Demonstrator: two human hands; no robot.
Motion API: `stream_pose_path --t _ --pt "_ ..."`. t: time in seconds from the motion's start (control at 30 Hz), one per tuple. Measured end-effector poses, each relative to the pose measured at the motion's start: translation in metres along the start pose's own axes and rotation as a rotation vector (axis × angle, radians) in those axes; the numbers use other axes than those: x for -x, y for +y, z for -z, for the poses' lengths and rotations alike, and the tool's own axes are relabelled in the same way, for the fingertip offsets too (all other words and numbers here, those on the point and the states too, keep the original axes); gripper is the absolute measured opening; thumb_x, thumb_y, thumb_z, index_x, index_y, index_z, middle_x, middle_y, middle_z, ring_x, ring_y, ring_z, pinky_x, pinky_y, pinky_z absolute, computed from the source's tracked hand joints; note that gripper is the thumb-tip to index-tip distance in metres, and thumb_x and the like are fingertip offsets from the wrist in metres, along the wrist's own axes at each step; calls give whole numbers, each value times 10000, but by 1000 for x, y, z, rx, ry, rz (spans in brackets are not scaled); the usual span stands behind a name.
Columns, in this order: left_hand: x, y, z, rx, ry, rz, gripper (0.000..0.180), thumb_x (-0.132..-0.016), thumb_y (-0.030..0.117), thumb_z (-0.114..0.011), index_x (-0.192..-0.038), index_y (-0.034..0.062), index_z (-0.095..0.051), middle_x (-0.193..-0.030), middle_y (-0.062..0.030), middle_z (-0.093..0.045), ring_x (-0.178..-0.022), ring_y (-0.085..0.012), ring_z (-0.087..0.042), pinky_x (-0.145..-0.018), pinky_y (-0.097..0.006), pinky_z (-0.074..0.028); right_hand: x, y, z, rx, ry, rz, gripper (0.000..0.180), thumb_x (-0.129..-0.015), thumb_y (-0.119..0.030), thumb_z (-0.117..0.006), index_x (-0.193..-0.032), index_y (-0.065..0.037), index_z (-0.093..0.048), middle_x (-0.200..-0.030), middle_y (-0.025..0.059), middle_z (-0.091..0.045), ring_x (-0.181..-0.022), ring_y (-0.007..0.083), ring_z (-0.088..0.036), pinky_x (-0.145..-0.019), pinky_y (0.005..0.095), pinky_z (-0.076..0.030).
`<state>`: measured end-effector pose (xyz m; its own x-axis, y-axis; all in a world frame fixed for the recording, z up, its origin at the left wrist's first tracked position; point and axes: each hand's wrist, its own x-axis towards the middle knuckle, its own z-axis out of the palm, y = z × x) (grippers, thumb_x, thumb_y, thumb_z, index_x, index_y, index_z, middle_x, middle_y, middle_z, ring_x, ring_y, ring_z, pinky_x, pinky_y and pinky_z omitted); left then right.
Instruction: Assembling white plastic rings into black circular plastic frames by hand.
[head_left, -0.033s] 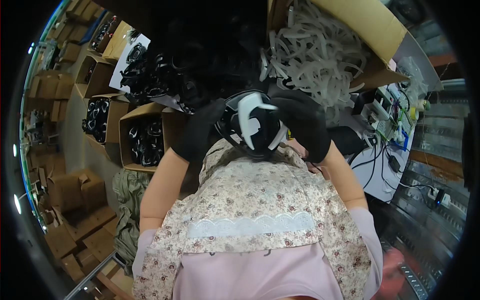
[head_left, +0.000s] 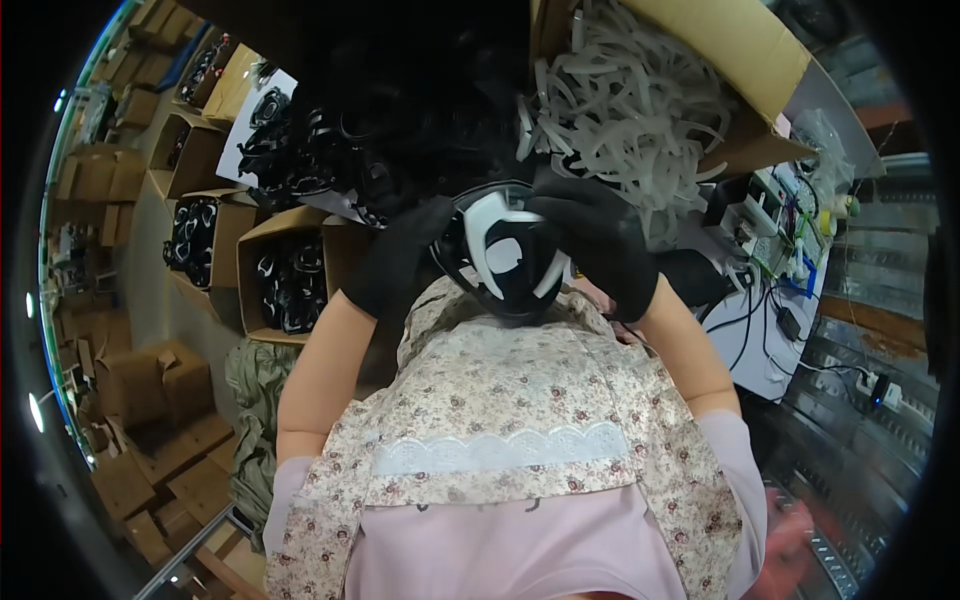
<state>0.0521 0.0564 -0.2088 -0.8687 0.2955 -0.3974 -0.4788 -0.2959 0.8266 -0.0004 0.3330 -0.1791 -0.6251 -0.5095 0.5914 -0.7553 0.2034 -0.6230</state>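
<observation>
Close in front of my apron, both gloved hands hold a black rounded plastic shell (head_left: 515, 298) between them. A white curved trim piece (head_left: 478, 240) lies over its face, with arms reaching down both sides. My left hand (head_left: 405, 245), in a black glove, is closed on the shell's left rim. My right hand (head_left: 605, 240), gloved the same way, has its fingers at the upper right, on the white trim's end and the rim. The dark gloves partly hide the fingertips.
A heap of translucent curved strips (head_left: 630, 130) fills a cardboard box (head_left: 760, 60) at the far right. Black plastic parts (head_left: 310, 150) pile up ahead. Boxes of black parts (head_left: 292, 285) stand at left. Cables (head_left: 770, 310) and electrical gear lie at right.
The white trim, tilted and standing up from the shell before, now lies flatter and lines up with its face. My right fingers have shifted slightly left along it.
</observation>
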Motion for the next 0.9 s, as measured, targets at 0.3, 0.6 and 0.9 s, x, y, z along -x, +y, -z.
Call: stream_pose_path --t 0.3,0.6,0.9 --pt "-13 35 -39 -164 -210 -116 592 -870 253 -737 -1371 12 -536 -1270 -91 -616 -1148 -168 -585 -1004 -325 -466 0 23 -11 133 -18 174 302 -761 -105 -762 -1052 -118 -682 -968 112 -696 -809 322 -670 -647 427 -515" --pt "-14 44 -62 -296 -61 39 695 -716 180 -855 -1328 9 -575 -1173 -74 -664 -1068 -155 -621 -937 -311 -504 26 21 -8 -659 -9 -774 541 -925 -225 -673 -1388 -19 -484 -1371 128 -515 -1247 212 -523 -1057 352 -421" --pt "-13 53 -73 -322 -101 50 657 -732 179 -851 -1313 35 -581 -1180 -68 -648 -1089 -159 -612 -934 -312 -505 30 15 3 -885 63 -697 620 -875 -194 -735 -1404 -11 -469 -1232 98 -608 -1171 184 -580 -1020 341 -464"
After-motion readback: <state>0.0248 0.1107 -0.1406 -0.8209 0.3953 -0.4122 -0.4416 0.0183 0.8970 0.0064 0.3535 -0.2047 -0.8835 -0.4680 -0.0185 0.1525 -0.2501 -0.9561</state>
